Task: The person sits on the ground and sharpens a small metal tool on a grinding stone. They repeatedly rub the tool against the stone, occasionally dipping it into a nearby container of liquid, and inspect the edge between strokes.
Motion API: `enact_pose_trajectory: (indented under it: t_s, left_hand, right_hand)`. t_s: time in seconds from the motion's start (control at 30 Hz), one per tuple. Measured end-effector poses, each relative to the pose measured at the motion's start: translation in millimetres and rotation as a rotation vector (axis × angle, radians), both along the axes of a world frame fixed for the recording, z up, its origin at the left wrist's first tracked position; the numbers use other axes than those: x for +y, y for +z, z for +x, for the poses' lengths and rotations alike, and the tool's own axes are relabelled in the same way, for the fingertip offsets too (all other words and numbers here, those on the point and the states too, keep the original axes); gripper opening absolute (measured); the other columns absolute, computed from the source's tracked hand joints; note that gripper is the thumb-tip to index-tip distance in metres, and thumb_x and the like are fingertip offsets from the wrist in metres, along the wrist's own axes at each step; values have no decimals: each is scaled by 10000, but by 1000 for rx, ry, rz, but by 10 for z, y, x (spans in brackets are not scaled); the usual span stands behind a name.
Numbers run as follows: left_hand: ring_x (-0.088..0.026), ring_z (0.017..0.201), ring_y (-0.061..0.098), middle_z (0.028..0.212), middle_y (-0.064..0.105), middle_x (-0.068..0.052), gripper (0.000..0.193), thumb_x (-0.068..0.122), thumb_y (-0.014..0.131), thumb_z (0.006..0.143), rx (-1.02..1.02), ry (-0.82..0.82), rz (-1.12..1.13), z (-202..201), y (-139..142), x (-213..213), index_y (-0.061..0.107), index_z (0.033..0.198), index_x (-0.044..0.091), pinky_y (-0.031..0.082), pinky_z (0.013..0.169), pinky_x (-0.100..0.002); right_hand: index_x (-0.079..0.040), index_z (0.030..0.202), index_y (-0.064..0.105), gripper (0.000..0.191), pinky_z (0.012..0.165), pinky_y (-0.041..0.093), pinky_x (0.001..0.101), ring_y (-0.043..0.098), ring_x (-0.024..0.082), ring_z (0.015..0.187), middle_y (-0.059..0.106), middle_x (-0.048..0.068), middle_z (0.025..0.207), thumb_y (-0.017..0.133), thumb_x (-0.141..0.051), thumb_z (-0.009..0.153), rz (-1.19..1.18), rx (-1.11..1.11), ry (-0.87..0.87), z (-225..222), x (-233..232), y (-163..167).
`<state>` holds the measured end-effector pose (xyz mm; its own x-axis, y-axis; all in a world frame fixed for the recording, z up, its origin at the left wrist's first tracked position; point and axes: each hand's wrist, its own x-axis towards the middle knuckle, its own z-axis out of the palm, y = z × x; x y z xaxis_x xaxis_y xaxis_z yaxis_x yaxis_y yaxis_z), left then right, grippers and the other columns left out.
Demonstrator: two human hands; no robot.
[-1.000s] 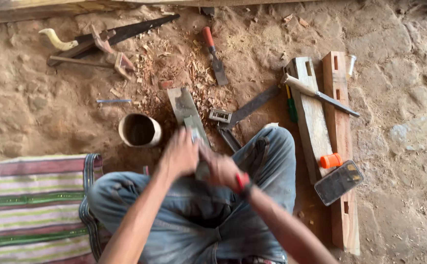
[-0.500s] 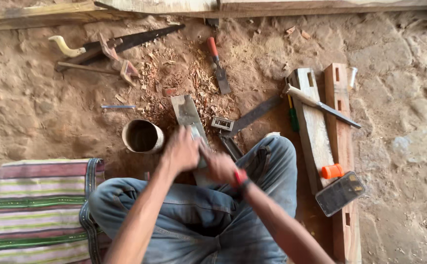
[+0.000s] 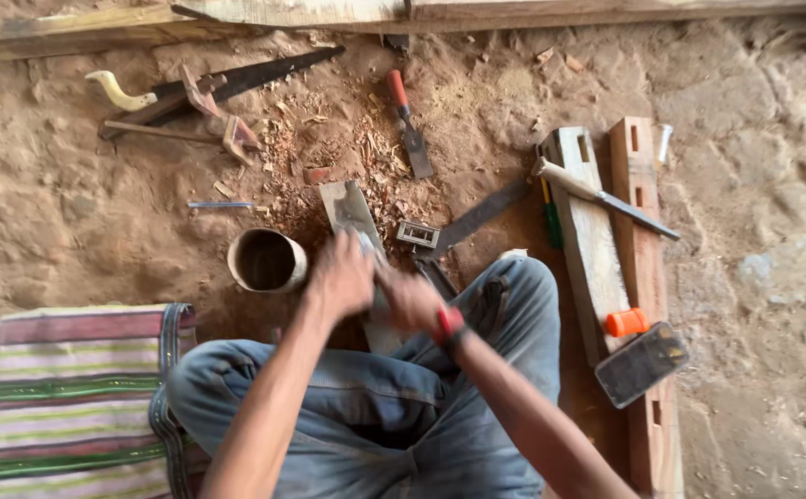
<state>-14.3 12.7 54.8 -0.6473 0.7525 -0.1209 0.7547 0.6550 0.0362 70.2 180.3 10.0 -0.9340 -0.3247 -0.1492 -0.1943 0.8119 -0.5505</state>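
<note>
Head view: my left hand (image 3: 340, 275) and right hand (image 3: 412, 300) clamp together on the flat grey sharpening stone (image 3: 352, 214), lying on the dirt floor (image 3: 70, 222) between my knees. Judged heavy, rigid, gritty; best held by its edges.

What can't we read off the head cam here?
- What the left hand and right hand grip: head view, motion blur and the hands themselves cover it.
- Near end of the grey slab: hidden under both hands.
- Inside of the round cup: in shadow, contents unreadable.
- Striped mat: cut off by the left and bottom edges.
- Far planks: cropped by the top edge.
</note>
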Motion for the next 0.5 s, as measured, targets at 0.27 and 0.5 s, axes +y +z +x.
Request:
enact_pose_trajectory:
  t_s: [0.27,0.5]
  left_hand:
    - [-564,1316,439,1388,428,-428,402,190,458,897,12,-118,-28,159,-95,-71,630,1157,-63,369,1073,-557]
    - [-488,1256,452,1431,371,-458,487,118,495,856,-78,66,-198,-269,28,105,573,1301,-64,376,1091,-538]
  right_hand:
    - [-4,1621,210,1103,849,592,493,717,415,1001,441,269,1566,772,-356,739,-67,124,-50,334,-172,102]
    - [-36,1605,151,1115,710,607,486,716,441,844,357,287,1597,778,-396,756,-46,47,-5,-314,-26,15]
